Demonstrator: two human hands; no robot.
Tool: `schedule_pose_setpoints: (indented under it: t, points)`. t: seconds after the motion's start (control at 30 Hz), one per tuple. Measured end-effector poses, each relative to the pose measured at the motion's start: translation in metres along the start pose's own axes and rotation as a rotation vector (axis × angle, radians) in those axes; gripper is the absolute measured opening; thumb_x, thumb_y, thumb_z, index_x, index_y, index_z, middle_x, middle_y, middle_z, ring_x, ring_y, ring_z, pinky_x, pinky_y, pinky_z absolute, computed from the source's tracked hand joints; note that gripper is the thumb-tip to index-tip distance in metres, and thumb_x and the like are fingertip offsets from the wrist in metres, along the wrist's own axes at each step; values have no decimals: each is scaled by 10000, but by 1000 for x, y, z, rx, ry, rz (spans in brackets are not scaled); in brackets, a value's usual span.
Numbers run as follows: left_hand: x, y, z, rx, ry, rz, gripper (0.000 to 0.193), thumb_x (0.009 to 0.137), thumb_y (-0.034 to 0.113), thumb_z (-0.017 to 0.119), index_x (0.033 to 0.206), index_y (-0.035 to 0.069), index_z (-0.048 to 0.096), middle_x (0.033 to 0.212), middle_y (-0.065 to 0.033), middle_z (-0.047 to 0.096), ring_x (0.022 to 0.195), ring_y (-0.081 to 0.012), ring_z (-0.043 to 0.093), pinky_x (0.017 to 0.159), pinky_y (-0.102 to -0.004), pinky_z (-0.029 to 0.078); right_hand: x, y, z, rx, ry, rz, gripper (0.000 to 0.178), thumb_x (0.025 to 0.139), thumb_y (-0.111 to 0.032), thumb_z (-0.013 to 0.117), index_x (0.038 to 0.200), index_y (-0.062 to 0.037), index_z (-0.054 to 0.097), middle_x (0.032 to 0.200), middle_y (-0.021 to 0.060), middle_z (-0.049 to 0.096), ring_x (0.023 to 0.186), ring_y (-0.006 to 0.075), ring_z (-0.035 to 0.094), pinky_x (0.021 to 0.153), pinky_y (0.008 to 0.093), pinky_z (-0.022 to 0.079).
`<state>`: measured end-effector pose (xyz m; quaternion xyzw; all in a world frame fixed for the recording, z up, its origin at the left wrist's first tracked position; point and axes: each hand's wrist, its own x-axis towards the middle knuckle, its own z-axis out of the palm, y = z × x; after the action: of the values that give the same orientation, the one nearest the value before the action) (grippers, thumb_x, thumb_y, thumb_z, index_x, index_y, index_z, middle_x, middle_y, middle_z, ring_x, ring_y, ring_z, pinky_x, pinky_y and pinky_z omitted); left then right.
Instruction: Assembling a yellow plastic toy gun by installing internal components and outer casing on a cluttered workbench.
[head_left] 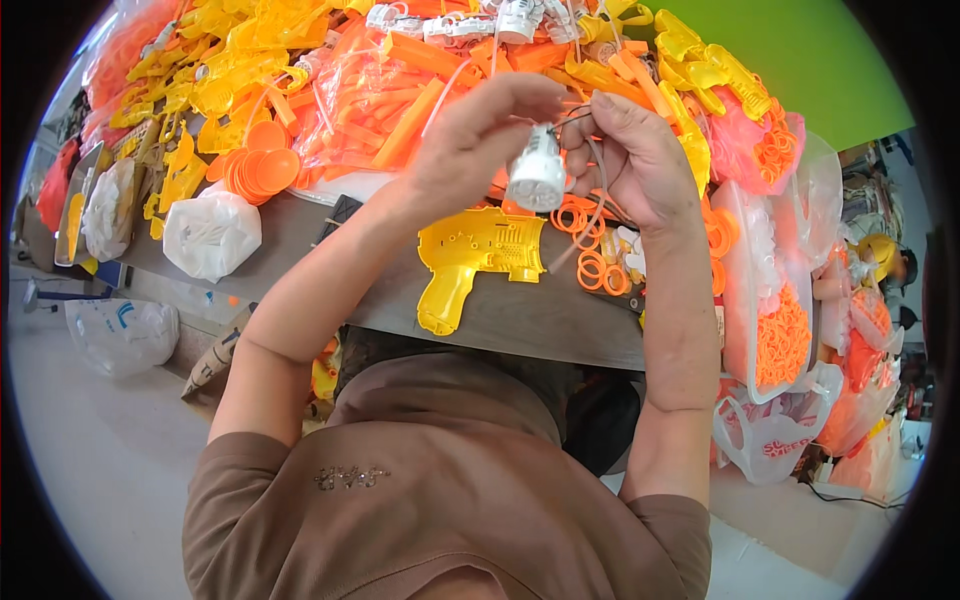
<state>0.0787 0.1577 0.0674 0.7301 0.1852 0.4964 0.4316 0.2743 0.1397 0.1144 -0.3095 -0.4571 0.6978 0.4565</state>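
A white cylindrical plastic part (538, 178) hangs between my hands, above the dark table. Thin wires and a clear tube (600, 185) trail from around its top. My right hand (640, 160) is closed, thumb and fingertips pinching a thin dark wire (573, 118). Beside the white part, my left hand (485, 135) is bent over toward its top; motion blurs its fingers, and their grip cannot be made out. Below, a yellow gun-shaped shell half (478, 262) lies on the table (380, 285), its ribbed inside facing up and its handle toward me.
Orange rings (592, 262) lie right of the yellow shell. Behind are heaps of orange pieces (350, 125) and yellow shells (240, 70). A white bag (212, 235) and orange discs (262, 172) stand left. A clear bin (740, 345) of small orange parts is at right.
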Motion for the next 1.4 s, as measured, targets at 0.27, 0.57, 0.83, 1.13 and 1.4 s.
schedule_pose_setpoints:
  t: [0.27,0.57,0.83,1.13,1.4]
  points:
    - [-2,2,-8,378,5,415,644,628,-186,518,1229,46,506,1247,-142,515,1163,-300,522,946,-362,451,3,6,5,255,16,-15,336,977,-272,446,983,38,573,802,113,640,634,171,626,538,325,571]
    - [10,14,-9,562,-104,548,466,699,-106,622,1132,57,572,1078,-115,588,1005,-274,583,845,-360,486,-1,4,4,202,4,-11,298,965,-273,476,884,-8,586,748,90,635,578,125,590,436,267,489]
    - [25,25,-25,-240,112,-84,225,870,183,653,1007,5,633,816,-29,630,731,-108,587,658,-262,473,-4,-18,13,-502,130,-29,244,952,-248,510,879,-30,591,870,75,652,777,126,599,663,264,486]
    - [51,46,-40,-661,-16,-349,372,773,-19,601,1143,-29,569,1091,-113,634,1013,-200,598,899,-320,445,1,-1,16,-321,18,-224,234,953,-215,495,859,-18,579,922,58,601,946,164,567,821,349,468]
    - [67,68,-41,-637,-67,-253,380,774,-3,610,1151,-16,560,1093,-102,630,994,-185,592,889,-318,441,0,-28,18,-510,122,-399,275,954,-214,504,1053,16,619,948,95,667,896,177,630,811,341,480]
